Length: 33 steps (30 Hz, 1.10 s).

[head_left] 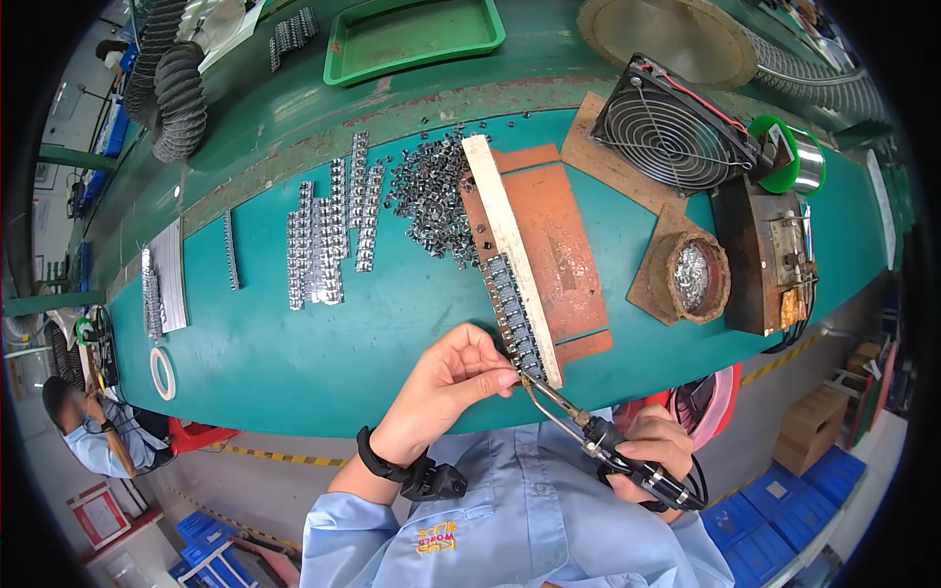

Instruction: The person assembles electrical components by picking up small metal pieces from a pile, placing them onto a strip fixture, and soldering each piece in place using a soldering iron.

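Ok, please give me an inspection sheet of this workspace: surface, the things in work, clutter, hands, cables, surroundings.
Surface: teal bench, brown board under the work.
Job's things: row of metal parts against a pale bar; soldering iron, tip at the row's near end.
Clutter: loose parts pile, finished strips, tape roll, fan, solder spool, tip-cleaner pot, green tray.
Hands: left hand pinches at the row's end; right hand grips the iron.
Cables: iron's cord; red fan wire.
Surroundings: another person seated left, blue crates on the floor, black duct.
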### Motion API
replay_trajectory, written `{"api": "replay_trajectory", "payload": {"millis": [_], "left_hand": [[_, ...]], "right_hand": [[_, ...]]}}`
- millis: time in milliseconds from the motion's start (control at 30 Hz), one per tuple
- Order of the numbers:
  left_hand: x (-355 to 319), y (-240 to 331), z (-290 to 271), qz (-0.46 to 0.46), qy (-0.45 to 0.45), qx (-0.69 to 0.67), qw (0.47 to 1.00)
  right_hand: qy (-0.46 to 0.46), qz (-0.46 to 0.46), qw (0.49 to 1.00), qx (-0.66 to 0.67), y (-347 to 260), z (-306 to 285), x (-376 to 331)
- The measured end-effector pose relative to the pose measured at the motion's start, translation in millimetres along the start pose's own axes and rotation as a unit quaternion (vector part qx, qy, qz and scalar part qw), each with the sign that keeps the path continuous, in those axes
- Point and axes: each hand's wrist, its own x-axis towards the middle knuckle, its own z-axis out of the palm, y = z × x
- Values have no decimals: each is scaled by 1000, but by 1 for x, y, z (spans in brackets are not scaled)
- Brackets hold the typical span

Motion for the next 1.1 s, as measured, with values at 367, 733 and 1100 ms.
{"api": "replay_trajectory", "payload": {"millis": [367,733,1100], "left_hand": [[1,3,-1,-12,-4,-2,1000],[1,1,0,-8,0,12,1000],[-9,-2,3,-35,-34,98,994]], "right_hand": [[5,-7,1000,10,4,-1,-4],[64,41,997,17,6,1,-19],[53,11,998,18,4,-3,-18]]}}
